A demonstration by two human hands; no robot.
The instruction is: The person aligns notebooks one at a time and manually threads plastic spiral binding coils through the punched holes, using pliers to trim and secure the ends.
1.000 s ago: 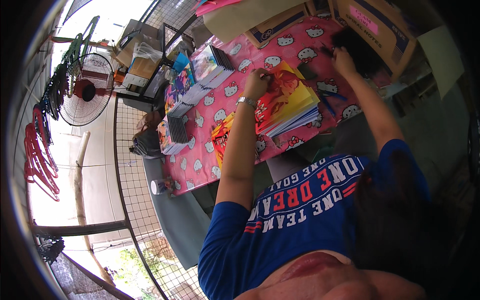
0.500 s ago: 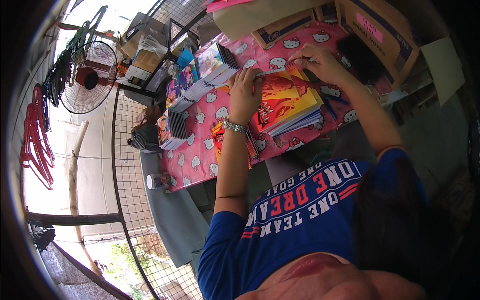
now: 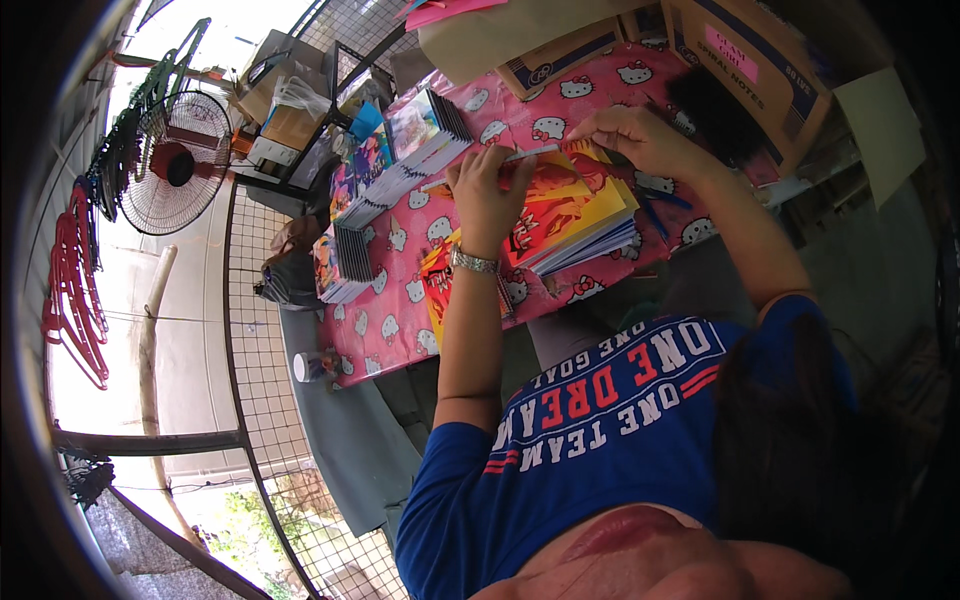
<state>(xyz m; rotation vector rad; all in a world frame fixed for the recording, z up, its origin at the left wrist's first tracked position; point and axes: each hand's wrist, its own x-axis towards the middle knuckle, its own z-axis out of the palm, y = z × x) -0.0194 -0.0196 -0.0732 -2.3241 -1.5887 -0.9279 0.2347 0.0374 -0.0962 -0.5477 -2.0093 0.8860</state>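
A stack of red and yellow printed covers with white and blue sheets [image 3: 575, 235] lies on the table in front of me. My left hand [image 3: 487, 205], with a metal watch on its wrist, curls its fingers over a thin white strip [image 3: 537, 154] at the stack's far edge. The strip reaches out on both sides of the fingers. Over the stack's far right corner my right hand [image 3: 640, 140] hangs with bent, drawn-together fingertips; whether anything thin is between them is hidden. Another red and yellow cover [image 3: 436, 285] lies left of the stack, partly behind my left forearm.
A pink patterned cloth [image 3: 400, 325] covers the table. Stacks of spiral notebooks [image 3: 405, 165] stand at the left, a smaller stack [image 3: 345, 262] nearer. Cardboard boxes [image 3: 750, 85] stand at the far right beside a black brush-like object [image 3: 715, 115]. A white-lidded jar [image 3: 312, 367] sits at the left edge.
My left hand has shifted slightly, and more of the white strip shows, tilted across the far edge. My right hand has moved slightly left and nearer, its fingertips lifted from the cover's corner.
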